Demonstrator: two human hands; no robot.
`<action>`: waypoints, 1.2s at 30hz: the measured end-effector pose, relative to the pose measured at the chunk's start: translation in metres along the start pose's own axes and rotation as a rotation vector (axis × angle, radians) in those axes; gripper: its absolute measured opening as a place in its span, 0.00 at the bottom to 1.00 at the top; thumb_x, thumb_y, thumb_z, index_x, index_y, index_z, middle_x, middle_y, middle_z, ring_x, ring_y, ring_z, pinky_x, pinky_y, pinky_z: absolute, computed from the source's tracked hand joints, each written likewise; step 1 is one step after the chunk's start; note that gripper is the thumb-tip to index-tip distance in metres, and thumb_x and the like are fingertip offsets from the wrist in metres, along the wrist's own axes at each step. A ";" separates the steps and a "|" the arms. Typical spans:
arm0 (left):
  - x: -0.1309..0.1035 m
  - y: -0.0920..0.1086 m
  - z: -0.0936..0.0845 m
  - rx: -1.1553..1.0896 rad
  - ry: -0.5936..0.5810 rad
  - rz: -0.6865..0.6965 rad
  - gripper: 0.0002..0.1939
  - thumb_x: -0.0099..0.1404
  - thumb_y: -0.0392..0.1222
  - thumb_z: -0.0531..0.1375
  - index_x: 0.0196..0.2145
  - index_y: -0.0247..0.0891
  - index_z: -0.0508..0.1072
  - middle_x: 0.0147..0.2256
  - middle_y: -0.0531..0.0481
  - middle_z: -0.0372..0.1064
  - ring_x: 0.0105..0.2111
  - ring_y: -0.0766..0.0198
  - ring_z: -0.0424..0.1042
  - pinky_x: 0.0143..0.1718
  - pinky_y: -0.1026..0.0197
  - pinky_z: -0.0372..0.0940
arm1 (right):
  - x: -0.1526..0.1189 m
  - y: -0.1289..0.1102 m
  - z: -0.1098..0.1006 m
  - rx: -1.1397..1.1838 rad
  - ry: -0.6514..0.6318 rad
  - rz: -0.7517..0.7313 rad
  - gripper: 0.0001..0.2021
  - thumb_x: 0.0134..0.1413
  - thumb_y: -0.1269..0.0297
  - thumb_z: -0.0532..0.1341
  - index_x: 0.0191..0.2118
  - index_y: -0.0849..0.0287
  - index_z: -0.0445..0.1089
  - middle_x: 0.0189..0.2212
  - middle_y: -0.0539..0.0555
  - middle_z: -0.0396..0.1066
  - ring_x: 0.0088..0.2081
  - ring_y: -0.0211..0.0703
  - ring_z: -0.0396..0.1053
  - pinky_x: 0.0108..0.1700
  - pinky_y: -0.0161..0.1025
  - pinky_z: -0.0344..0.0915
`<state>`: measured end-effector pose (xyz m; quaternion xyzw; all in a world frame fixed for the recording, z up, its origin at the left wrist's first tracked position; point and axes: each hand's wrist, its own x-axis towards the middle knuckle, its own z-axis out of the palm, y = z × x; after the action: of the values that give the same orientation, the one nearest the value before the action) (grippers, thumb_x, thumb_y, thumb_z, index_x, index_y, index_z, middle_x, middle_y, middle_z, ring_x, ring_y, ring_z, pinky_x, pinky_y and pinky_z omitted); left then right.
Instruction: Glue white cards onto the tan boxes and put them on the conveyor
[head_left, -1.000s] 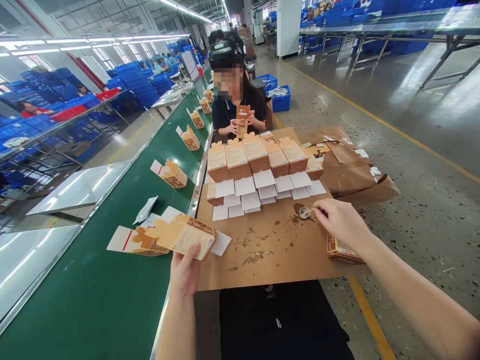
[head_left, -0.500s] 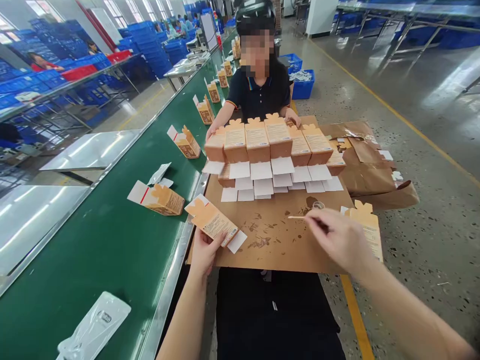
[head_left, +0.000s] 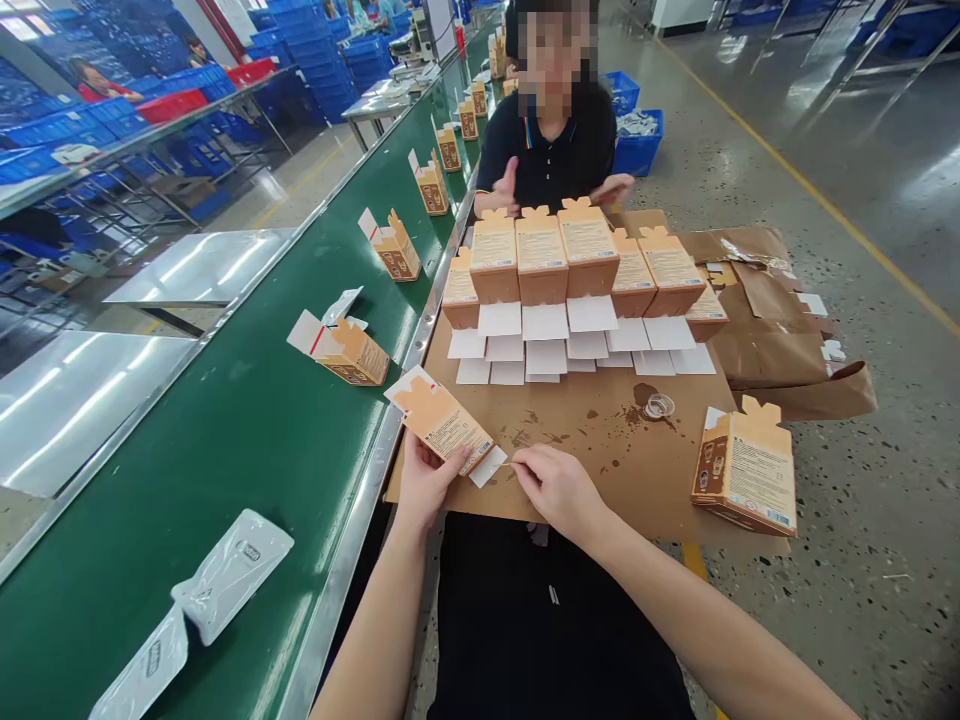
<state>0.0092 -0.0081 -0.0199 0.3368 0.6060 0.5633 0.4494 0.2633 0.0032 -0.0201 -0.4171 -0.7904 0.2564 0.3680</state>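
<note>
The left hand (head_left: 429, 482) grips one carton (head_left: 444, 422) while the right hand (head_left: 561, 492) pinches one stick (head_left: 511, 463), now brought to the carton's white flap (head_left: 488, 467).

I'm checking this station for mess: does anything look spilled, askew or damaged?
Dark blotches stain the cardboard beside the small clear dish, with streaks near the carton in the left hand. It looks like spilled liquid, perhaps from the dish.

Held carton (head_left: 441, 420): tan and white, printed with dark text
Stick (head_left: 508, 463): pale, perhaps cream, poorly seen
Stacked flaps (head_left: 545, 323): left plain white
Belt (head_left: 225, 425): coloured solid green
Table (head_left: 637, 470): brown, spotted darker
Shirt (head_left: 551, 160): black, trimmed with multicoloured stripes
</note>
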 end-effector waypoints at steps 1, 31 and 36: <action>-0.002 0.000 0.000 0.004 -0.003 0.006 0.49 0.50 0.62 0.91 0.60 0.45 0.76 0.58 0.37 0.88 0.59 0.39 0.90 0.67 0.37 0.83 | -0.001 0.000 -0.005 -0.003 0.014 0.003 0.16 0.87 0.66 0.62 0.42 0.50 0.84 0.32 0.51 0.83 0.33 0.44 0.80 0.38 0.39 0.77; 0.045 0.023 -0.128 0.322 0.656 0.136 0.59 0.39 0.48 0.88 0.62 0.47 0.60 0.69 0.30 0.72 0.78 0.29 0.75 0.85 0.26 0.64 | -0.042 -0.012 -0.099 0.043 0.331 0.206 0.18 0.83 0.50 0.69 0.36 0.48 0.86 0.26 0.51 0.84 0.22 0.46 0.80 0.28 0.42 0.83; 0.019 0.020 -0.124 0.357 0.807 0.722 0.66 0.50 0.54 0.86 0.77 0.46 0.56 0.80 0.27 0.54 0.86 0.30 0.61 0.90 0.25 0.50 | -0.058 -0.013 -0.140 0.013 0.417 0.249 0.11 0.76 0.54 0.75 0.38 0.46 0.89 0.25 0.49 0.85 0.21 0.46 0.81 0.26 0.40 0.82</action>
<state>-0.1139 -0.0353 -0.0077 0.3515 0.6619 0.6541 -0.1025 0.3906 -0.0388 0.0522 -0.5531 -0.6381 0.2131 0.4914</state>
